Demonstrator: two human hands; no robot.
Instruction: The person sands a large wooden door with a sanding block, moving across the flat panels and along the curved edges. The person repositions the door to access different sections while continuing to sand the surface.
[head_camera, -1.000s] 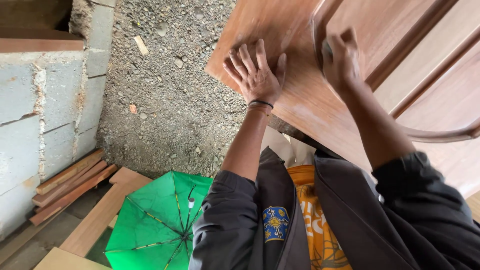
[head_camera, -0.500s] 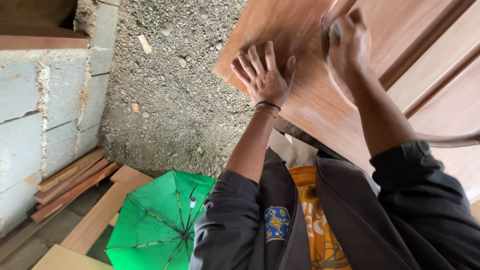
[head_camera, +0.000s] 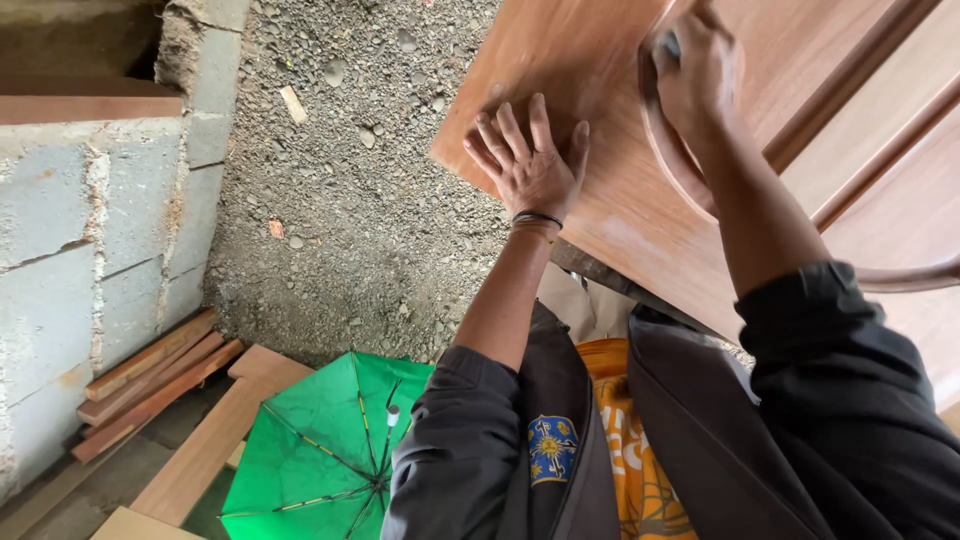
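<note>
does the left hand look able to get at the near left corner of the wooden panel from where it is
Probably yes. The left hand lies flat on the wooden panel, fingers spread, close to that corner. Only bare wood lies between them; the right hand works farther along the panel.

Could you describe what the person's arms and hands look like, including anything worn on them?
Both hands are bare, with no gloves. The left hand has a thin dark band at its wrist. Both arms wear dark grey, loosely creased jacket sleeves pushed up so the forearms are bare: the left sleeve ends near the elbow, the right sleeve at mid-forearm. No rings show on the fingers.
</note>
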